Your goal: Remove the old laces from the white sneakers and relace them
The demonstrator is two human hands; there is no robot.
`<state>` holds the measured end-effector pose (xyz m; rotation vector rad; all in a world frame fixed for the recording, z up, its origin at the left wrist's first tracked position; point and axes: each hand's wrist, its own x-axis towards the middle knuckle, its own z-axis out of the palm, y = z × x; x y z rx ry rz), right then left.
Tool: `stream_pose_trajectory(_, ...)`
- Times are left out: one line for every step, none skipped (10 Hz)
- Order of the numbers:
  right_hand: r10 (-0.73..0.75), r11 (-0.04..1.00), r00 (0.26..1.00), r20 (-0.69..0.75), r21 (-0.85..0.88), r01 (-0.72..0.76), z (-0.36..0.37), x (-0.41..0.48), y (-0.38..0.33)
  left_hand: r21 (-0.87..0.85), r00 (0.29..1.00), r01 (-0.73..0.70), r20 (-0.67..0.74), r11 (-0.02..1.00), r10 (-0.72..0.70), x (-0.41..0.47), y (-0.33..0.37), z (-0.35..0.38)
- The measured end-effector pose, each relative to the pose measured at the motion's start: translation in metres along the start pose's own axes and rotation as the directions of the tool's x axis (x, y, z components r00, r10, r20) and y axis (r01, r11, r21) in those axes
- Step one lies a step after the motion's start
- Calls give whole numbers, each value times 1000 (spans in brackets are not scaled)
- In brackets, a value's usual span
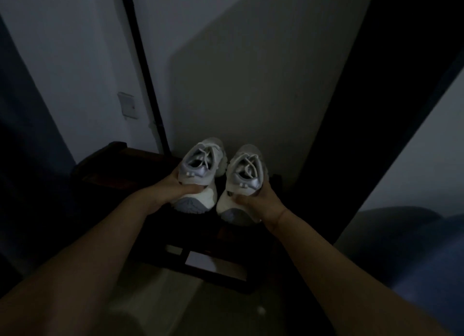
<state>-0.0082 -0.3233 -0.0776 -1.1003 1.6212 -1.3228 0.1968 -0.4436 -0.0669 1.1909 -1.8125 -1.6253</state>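
Note:
The scene is dim. Two white sneakers with grey heels stand side by side, toes pointing away from me, above a dark low rack [105, 167]. My left hand [175, 188] grips the heel of the left sneaker [200, 167]. At the heel of the right sneaker [244, 174], my right hand [261, 200] holds on from the right side. White laces [207, 157] are threaded in both shoes and lie loosely over the openings. Both forearms reach in from the bottom corners.
A pale wall [251, 84] rises right behind the shoes, with a dark vertical strip [143, 66] and a small wall plate [128, 105] to the left. A dark panel [376, 109] stands on the right. Light floor [155, 298] shows below the rack.

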Motion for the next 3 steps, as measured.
stream_pose_trajectory(6, 1000, 1000, -8, 23, -6, 4, -4, -5, 11, 999, 35, -5, 999, -35, -7, -1, 1)
stream_pose_trajectory(64, 997, 997, -46, -29, -65, 6, -20, -26, 3, 998, 65, 18, 998, -65, -18, 8, 0)
stream_pose_trajectory(29, 998, 997, -76, -44, -33, 1, -49, -40, 26, 994, 83, -71, 996, -81, -37, 5, 4)
